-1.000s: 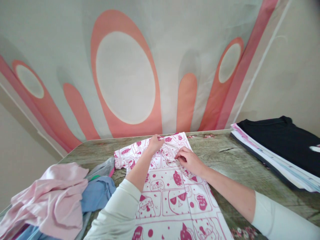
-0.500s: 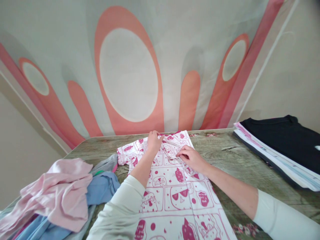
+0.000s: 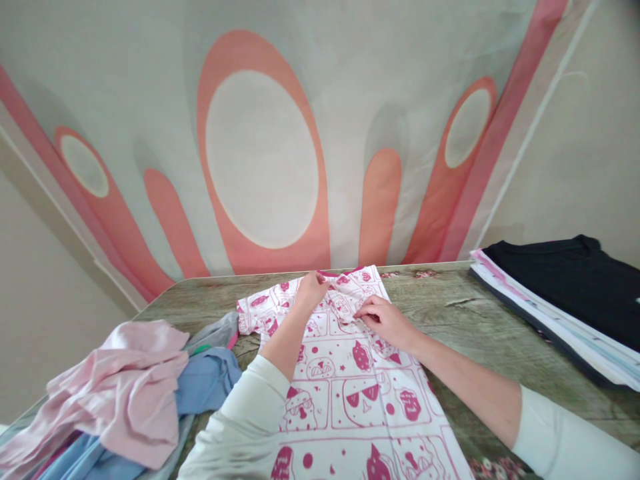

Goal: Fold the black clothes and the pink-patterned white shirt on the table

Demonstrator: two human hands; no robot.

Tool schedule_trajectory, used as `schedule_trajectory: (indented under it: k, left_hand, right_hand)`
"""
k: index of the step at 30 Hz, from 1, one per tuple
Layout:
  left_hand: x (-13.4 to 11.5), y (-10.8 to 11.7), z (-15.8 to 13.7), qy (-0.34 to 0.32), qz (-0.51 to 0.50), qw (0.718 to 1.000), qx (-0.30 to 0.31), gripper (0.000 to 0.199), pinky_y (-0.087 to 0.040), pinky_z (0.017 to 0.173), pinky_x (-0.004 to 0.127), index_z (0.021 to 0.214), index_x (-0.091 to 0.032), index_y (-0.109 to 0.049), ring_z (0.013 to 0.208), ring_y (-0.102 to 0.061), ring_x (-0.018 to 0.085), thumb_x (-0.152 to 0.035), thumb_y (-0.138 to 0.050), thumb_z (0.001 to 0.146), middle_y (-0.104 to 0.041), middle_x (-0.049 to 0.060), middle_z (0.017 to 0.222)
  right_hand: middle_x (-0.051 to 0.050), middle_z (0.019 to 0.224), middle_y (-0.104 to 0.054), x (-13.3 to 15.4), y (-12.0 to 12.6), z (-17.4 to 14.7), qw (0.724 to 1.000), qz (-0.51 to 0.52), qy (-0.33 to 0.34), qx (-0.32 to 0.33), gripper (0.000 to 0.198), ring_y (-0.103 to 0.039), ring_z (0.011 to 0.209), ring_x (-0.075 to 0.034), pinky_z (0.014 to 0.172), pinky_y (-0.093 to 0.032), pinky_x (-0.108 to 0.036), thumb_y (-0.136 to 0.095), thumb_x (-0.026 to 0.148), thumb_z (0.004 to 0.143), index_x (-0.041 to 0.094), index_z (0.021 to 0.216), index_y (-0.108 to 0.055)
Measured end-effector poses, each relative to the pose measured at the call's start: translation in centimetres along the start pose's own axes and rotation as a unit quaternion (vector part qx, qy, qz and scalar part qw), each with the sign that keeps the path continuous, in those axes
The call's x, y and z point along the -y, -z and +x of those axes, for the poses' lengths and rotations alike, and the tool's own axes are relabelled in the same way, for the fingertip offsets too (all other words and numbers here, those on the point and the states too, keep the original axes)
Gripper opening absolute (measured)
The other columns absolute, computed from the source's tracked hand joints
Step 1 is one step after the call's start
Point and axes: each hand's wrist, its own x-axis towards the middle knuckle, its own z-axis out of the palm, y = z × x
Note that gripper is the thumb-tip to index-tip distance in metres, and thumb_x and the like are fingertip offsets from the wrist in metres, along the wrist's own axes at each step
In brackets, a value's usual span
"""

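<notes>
A white shirt [image 3: 345, 363] with dark pink pictures lies spread out in the middle of the wooden tabletop [image 3: 430, 307]. Its neck end is near the far edge, and its bottom end runs out of view at the near side. The pictures on it are funny faces, dots and stars in boxes. One short sleeve [image 3: 257, 310] sticks out to the left. A bit of dark pink edge shows at the neck.

Both hands are on the shirt. The left hand [image 3: 313, 290] is up near the neck, almost closed, with its thumb and fingers pinching the cloth. The right hand [image 3: 384, 319] is a little lower and to the right. Its fingers are curled, and the tips are close together on a bit of cloth. Between the two hands the cloth is bumpy and creased.

To the left is a messy heap of clothes. A pink cloth [image 3: 125, 380] lies on top, with a blue cloth [image 3: 209, 381] and a grey cloth [image 3: 215, 333] beside it. To the right, a black shirt [image 3: 565, 280] sits on top of a neat stack. Behind the tabletop hangs a big sheet [image 3: 345, 100] with orange and white round shapes.
</notes>
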Motion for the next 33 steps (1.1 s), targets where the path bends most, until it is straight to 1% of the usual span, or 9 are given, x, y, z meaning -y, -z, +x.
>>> schedule_trajectory:
  k: [4, 6, 8, 11, 15, 20, 23, 26, 33]
  left_hand:
    - [0.2, -0.1, 0.1, 0.027, -0.014, 0.999, 0.019, 0.029, -0.039, 0.060, 0.022, 0.094, -0.018, -0.057, 0.071, -0.060, 0.016, -0.029, -0.065, 0.069, -0.066, 0.004, 0.084]
    - [0.3, -0.1, 0.1, 0.043, -0.008, 0.999, 0.027, 0.035, -0.039, 0.060, 0.023, 0.096, -0.018, -0.057, 0.073, -0.061, 0.017, -0.031, -0.068, 0.066, -0.066, 0.005, 0.085]
    - [0.2, -0.1, 0.1, 0.046, 0.000, 0.999, 0.025, 0.040, -0.039, 0.061, 0.023, 0.099, -0.018, -0.056, 0.077, -0.061, 0.018, -0.032, -0.070, 0.064, -0.066, 0.007, 0.088]
    - [-0.1, -0.1, -0.1, 0.054, 0.002, 0.998, 0.018, 0.044, -0.038, 0.061, 0.023, 0.104, -0.018, -0.055, 0.078, -0.061, 0.018, -0.032, -0.070, 0.065, -0.066, 0.007, 0.091]
    - [-0.4, -0.2, -0.3, 0.058, 0.007, 0.998, 0.004, 0.041, -0.037, 0.059, 0.023, 0.105, -0.019, -0.054, 0.076, -0.061, 0.018, -0.030, -0.067, 0.067, -0.066, 0.007, 0.090]
    - [-0.7, 0.2, -0.6, 0.051, -0.004, 0.999, 0.007, 0.037, -0.038, 0.061, 0.023, 0.102, -0.020, -0.055, 0.077, -0.061, 0.018, -0.028, -0.067, 0.068, -0.066, 0.006, 0.090]
    - [-1.2, 0.9, -0.6, 0.036, 0.005, 0.999, 0.003, 0.033, -0.039, 0.063, 0.024, 0.102, -0.021, -0.055, 0.080, -0.061, 0.019, -0.023, -0.063, 0.071, -0.066, 0.005, 0.090]
    - [-1.9, 1.5, -0.7, 0.026, 0.030, 0.999, 0.004, 0.031, -0.040, 0.065, 0.024, 0.099, -0.020, -0.057, 0.082, -0.061, 0.020, -0.019, -0.063, 0.069, -0.066, 0.005, 0.087]
    - [-2.3, 1.6, -0.9, -0.017, 0.039, 0.999, 0.026, 0.026, -0.042, 0.068, 0.023, 0.091, -0.015, -0.061, 0.081, -0.060, 0.018, -0.009, -0.059, 0.066, -0.066, 0.007, 0.087]
  right_hand:
    - [-0.003, 0.083, -0.057, 0.0, 0.0, 0.0, 1.000, 0.001, 0.000, 0.001, 0.024, -0.054, 0.077, -0.015, 0.069, -0.042, -0.028, -0.053, 0.009, 0.078, 0.023, 0.086, -0.071]
    - [-0.003, 0.083, -0.056, 0.1, 0.1, 0.0, 1.000, 0.003, -0.002, 0.003, 0.024, -0.054, 0.076, -0.015, 0.068, -0.042, -0.027, -0.053, 0.009, 0.078, 0.023, 0.086, -0.071]
    - [-0.003, 0.083, -0.056, 0.1, 0.0, 0.0, 1.000, 0.006, -0.004, 0.002, 0.024, -0.054, 0.076, -0.015, 0.069, -0.042, -0.027, -0.053, 0.008, 0.078, 0.023, 0.086, -0.071]
    - [-0.003, 0.082, -0.056, 0.2, 0.0, 0.0, 1.000, 0.007, -0.004, -0.001, 0.024, -0.054, 0.076, -0.014, 0.069, -0.041, -0.027, -0.053, 0.008, 0.078, 0.023, 0.085, -0.071]
    - [-0.003, 0.083, -0.057, 0.2, 0.0, 0.0, 1.000, 0.005, -0.004, -0.003, 0.025, -0.054, 0.076, -0.015, 0.068, -0.041, -0.027, -0.053, 0.008, 0.077, 0.023, 0.085, -0.071]
    - [-0.003, 0.083, -0.057, 0.1, -0.1, -0.1, 1.000, 0.008, -0.006, -0.003, 0.025, -0.054, 0.076, -0.015, 0.068, -0.042, -0.027, -0.053, 0.008, 0.078, 0.023, 0.086, -0.071]
    - [-0.003, 0.084, -0.057, 0.1, 0.0, 0.0, 1.000, 0.007, -0.002, -0.001, 0.025, -0.055, 0.077, -0.015, 0.070, -0.043, -0.028, -0.053, 0.007, 0.078, 0.023, 0.086, -0.071]
    - [-0.003, 0.084, -0.057, 0.0, 0.0, 0.0, 1.000, 0.002, 0.003, -0.001, 0.025, -0.055, 0.077, -0.015, 0.071, -0.043, -0.028, -0.054, 0.007, 0.077, 0.023, 0.085, -0.071]
    - [-0.004, 0.085, -0.058, 0.1, 0.1, 0.0, 1.000, 0.005, 0.000, 0.000, 0.026, -0.055, 0.079, -0.015, 0.073, -0.043, -0.029, -0.053, 0.006, 0.077, 0.023, 0.085, -0.071]
